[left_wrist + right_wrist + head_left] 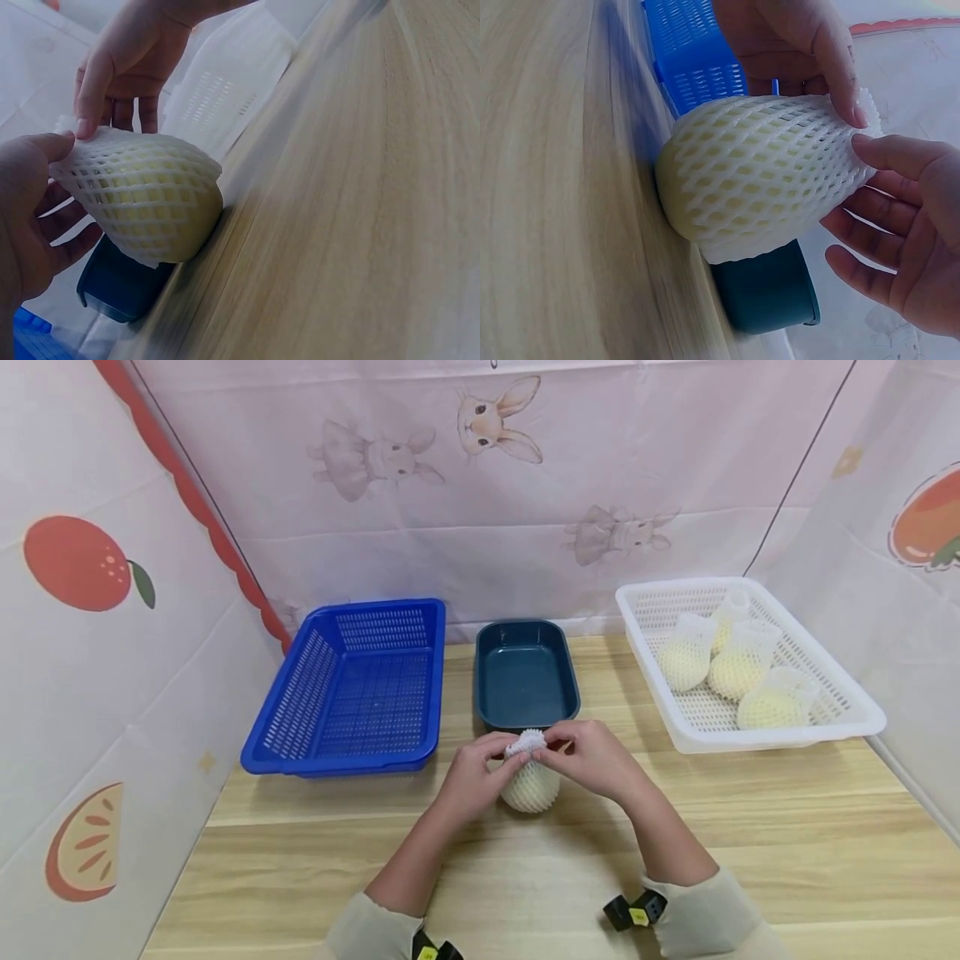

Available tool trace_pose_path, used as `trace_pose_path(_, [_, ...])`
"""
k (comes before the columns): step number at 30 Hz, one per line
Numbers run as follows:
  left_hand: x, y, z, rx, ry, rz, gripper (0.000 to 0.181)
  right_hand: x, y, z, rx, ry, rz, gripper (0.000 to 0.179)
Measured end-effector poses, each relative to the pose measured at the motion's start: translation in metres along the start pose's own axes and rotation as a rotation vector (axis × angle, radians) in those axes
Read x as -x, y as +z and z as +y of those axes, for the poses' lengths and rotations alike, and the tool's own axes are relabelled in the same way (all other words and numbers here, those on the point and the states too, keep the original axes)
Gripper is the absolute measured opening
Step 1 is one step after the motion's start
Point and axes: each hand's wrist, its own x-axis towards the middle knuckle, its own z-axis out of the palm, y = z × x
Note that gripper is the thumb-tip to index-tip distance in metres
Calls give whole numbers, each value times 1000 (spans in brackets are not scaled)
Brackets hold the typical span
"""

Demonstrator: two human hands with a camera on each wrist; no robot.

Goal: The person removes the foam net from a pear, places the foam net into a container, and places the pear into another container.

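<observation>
A pale yellow round fruit (669, 191) in a white foam net sleeve (142, 180) stands on the wooden table in front of the dark teal tray. The sleeve's gathered top is pinched between thumb and fingers of my left hand (474, 775) on one side. My right hand (598, 762) pinches the same top edge from the other side, the two thumbs close together. Beneath the net, the fruit's lower end shows bare in both wrist views. What kind of fruit it is I cannot tell.
Behind the hands is a dark teal tray (525, 681). To the left stands a blue perforated basket (431, 693). On the right, a white perforated basket (840, 710) holds several netted pale yellow fruits (738, 675). Printed cloth walls (510, 560) bound the table (300, 852).
</observation>
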Motion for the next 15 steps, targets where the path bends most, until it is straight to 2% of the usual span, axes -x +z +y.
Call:
trace_pose_path(6, [-1,1,1,33,-1,22,30,0,0,1,-20,-24,23,13])
trace_pose_path(15, [-3,2,5,145,-76,34,29,1,-2,-3,-56,-23,39,10])
